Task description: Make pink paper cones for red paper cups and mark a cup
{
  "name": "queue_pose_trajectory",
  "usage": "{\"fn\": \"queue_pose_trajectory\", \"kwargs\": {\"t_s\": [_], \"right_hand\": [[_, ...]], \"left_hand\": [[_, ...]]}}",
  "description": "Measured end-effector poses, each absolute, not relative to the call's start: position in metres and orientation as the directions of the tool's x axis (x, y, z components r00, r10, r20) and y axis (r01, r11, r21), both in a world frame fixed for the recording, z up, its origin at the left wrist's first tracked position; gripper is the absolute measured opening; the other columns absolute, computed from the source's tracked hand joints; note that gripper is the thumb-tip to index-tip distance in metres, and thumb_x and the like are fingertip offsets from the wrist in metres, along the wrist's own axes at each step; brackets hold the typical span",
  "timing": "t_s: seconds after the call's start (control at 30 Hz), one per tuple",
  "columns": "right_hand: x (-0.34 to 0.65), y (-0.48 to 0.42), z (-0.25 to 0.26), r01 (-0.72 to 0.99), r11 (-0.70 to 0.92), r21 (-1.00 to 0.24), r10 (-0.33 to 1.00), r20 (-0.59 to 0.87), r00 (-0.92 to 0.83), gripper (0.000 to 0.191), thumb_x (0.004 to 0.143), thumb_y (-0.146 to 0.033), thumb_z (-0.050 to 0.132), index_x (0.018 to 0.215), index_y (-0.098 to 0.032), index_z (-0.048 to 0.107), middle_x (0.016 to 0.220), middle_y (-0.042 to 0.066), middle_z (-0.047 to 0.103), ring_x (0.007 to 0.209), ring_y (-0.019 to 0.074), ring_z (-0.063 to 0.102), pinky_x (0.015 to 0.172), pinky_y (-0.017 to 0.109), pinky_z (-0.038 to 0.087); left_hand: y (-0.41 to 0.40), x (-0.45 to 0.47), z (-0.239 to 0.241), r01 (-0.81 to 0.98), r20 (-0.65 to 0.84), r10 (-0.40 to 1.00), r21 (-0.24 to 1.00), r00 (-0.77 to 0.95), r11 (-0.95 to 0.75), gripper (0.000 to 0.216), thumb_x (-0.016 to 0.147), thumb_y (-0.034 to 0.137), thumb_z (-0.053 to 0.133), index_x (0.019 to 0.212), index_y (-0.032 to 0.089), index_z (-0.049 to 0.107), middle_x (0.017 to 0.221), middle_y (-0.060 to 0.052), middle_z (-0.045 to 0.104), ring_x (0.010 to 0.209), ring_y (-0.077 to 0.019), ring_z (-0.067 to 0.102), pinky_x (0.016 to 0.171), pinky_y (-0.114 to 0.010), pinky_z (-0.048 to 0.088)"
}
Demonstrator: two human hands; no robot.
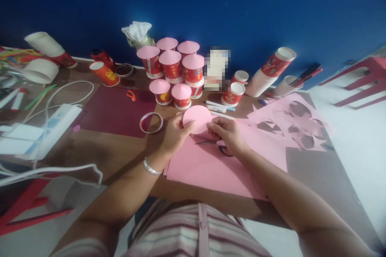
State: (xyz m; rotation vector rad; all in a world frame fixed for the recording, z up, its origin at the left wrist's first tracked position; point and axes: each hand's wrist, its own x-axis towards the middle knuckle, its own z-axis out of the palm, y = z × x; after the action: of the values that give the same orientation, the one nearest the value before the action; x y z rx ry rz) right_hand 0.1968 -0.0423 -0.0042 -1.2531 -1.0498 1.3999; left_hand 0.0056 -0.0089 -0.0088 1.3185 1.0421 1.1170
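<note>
A flat, round disc of pale pink paper (197,119) is held up near the centre of the frame, its broad face to the camera. Its surface is plain and evenly coloured, with a smooth curved edge; whether it bears a slit or crease cannot be told.

The left hand (178,133) has its thumb and fingers closed on the disc's left edge, the thumb lying over the face. The right hand (226,130) pinches the right edge between thumb and bent fingers.

Below the disc, dark-handled metal scissors (225,150) lie on large sheets of pink paper (211,176), partly hidden by the right hand. Pink paper offcuts with round holes (285,106) lie at the right of the frame.

In the upper middle, red printed paper cups topped with pink paper cones (171,72) stand grouped; yellow characters on them are too small to read. An orange-red paper cup (105,75) at upper left carries a yellow emblem, also illegible. The print on a white-barrelled marker (215,109) above the disc is too blurred to read.
</note>
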Motion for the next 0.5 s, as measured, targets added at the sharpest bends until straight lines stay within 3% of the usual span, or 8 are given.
{"fn": "queue_pose_trajectory", "kwargs": {"t_s": [0.3,0.5], "right_hand": [[0.1978,-0.0445,-0.0009,-0.051,-0.157,-0.986,0.987,-0.155,-0.029,0.052,0.073,-0.066,0.083,0.072,-0.019,0.062,0.063,-0.001,0.062,0.055,0.0097,0.049,0.052,0.025,0.041],[0.2002,-0.0430,-0.0011,0.012,-0.133,-0.991,0.991,-0.133,-0.025,0.050,0.077,-0.066,0.080,0.076,-0.019,0.065,0.065,-0.001,0.064,0.055,0.0107,0.053,0.052,0.024,0.044]], "left_hand": [[-0.0090,0.0039,-0.0120,0.049,0.068,0.980,0.996,0.185,-0.078,0.033,0.085,0.037,0.075,0.108,0.014,0.078,0.105,-0.010,0.077,0.103,-0.0261,0.069,0.085,-0.032,0.056],[-0.0097,0.0051,-0.0049,-0.028,0.041,0.985,0.999,0.169,-0.037,0.031,0.083,0.040,0.078,0.101,0.015,0.077,0.096,-0.007,0.077,0.091,-0.0223,0.070,0.080,-0.030,0.057]]}}
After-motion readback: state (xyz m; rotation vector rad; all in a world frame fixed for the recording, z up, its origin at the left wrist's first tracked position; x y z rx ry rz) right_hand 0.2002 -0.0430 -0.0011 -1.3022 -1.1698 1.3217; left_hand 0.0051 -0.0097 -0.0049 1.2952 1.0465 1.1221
